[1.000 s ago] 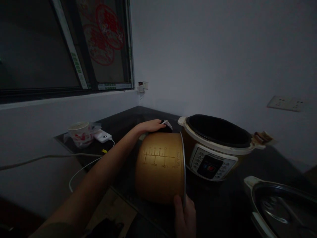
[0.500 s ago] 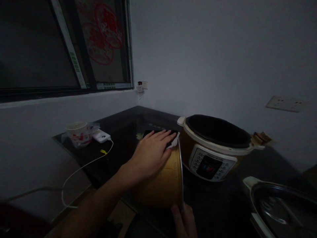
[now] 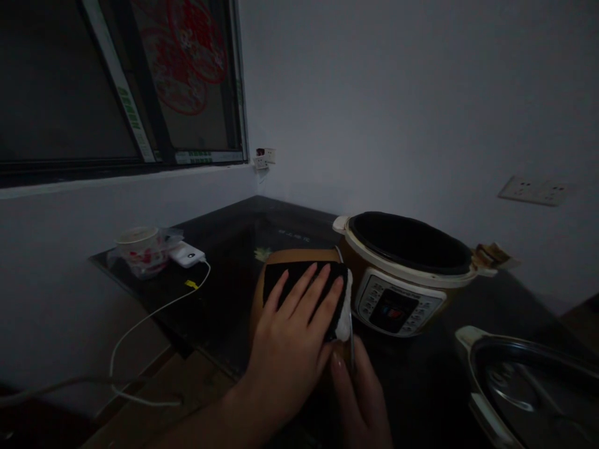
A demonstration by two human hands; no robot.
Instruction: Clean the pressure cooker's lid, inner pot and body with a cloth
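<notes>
A gold-coloured inner pot (image 3: 303, 255) with a thin metal rim lies tilted on its side over the dark tabletop. My left hand (image 3: 292, 337) holds a black cloth (image 3: 278, 277) with a white edge against the pot's outer wall, fingers spread across it. Lower down, my right hand (image 3: 358, 393) pinches the pot's rim between thumb and fingers. The pot's lower part is hidden behind my hands. Just right of it stands an electric pressure cooker (image 3: 397, 299) without a lid, its dark inside showing.
A cooker lid (image 3: 524, 380) lies at the lower right. On the left are a paper cup in plastic (image 3: 140, 252) and a white power bank (image 3: 187, 254) with a trailing cable (image 3: 154, 312). The dark glossy table (image 3: 219, 237) meets the wall behind; a folded brown thing (image 3: 493, 255) sits by the cooker's handle.
My left hand and the cloth have moved down and toward me over the pot, so more cloth shows. The pot has turned, and its top now shows above the cloth. My view has shifted slightly.
</notes>
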